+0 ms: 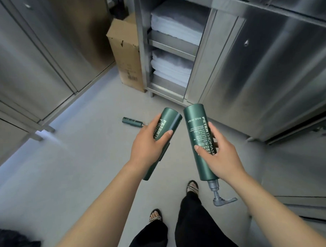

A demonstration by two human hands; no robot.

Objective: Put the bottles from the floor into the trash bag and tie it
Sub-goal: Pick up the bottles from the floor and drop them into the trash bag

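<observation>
My left hand (pixel 147 145) grips a dark green bottle (pixel 170 121) around its middle, base pointing away from me. My right hand (pixel 218 154) holds a second green bottle (pixel 196 125) upside down, its grey pump head (pixel 220 199) hanging at the bottom. A third, smaller green bottle (pixel 133 121) lies on its side on the grey floor, beyond my left hand. A black trash bag (pixel 14 245) shows at the bottom left corner, only partly in view.
A steel cabinet (pixel 268 62) stands on the right, with an open shelf section holding folded white towels (pixel 174 27). A cardboard box (pixel 125 52) leans beside it. Steel lockers (pixel 34 54) line the left. My feet in sandals (pixel 192 185) stand below.
</observation>
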